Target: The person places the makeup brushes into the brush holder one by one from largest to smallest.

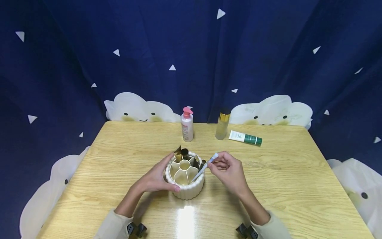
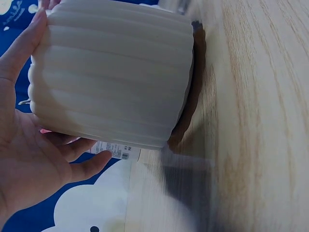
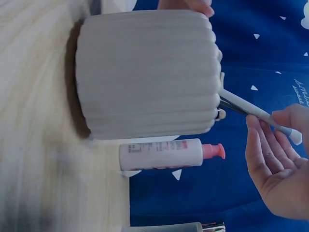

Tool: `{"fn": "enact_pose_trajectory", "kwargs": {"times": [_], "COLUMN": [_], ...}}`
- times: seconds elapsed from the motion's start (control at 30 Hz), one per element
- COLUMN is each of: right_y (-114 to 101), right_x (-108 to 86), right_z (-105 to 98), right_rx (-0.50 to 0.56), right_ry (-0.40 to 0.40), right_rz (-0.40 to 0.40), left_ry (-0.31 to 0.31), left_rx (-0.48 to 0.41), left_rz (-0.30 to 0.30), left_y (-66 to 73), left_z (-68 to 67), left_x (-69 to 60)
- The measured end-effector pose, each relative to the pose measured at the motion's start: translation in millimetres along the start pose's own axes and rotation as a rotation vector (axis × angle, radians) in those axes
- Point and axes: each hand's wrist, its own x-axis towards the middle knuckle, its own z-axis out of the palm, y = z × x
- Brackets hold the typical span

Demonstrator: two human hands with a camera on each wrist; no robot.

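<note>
A round cream organizer (image 1: 188, 193) with ribbed sides, a beaded rim and several compartments stands on the table. My left hand (image 1: 157, 177) grips it around its left side, thumb at the front. In my right hand (image 1: 230, 171), fingers and thumb pinch a slim white makeup brush (image 1: 203, 168) near its pale-blue upper end. The brush slants down to the left, its lower end inside a front right compartment. A gold and dark item (image 1: 178, 155), a black round-topped item (image 1: 184, 152) and other dark slim items (image 1: 202, 163) stand in the back and right compartments.
Behind the organizer stands a white pump bottle (image 1: 187, 127) with a pink top. To its right are a gold-capped clear bottle (image 1: 222, 127) and a green-and-white tube (image 1: 245, 137) lying flat. A dark blue curtain (image 1: 191, 39) hangs along the table's (image 1: 283, 186) far edge.
</note>
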Motion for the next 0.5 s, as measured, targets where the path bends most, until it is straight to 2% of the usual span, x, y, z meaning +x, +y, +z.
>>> {"fn": "enact_pose_trajectory", "kwargs": {"times": [0.23, 0.4, 0.5], "right_y": [4.9, 7.0, 6.8], "right_x": [-5.3, -5.8, -6.2], "right_z": [6.1, 10.4, 12.3], "right_rx": [-0.068, -0.129, -0.162], "right_ry": [-0.020, -0.015, -0.017], "right_rz": [-0.022, -0.039, -0.018], "left_ry": [-0.002, 0.000, 0.001], "left_rx": [-0.004, 0.008, 0.010], "left_rz": [0.012, -0.002, 0.005], "left_y": [-1.1, -2.2, -2.1], "left_z": [0.7, 0.6, 0.5], "left_x": [0.5, 0.5, 0.3]}}
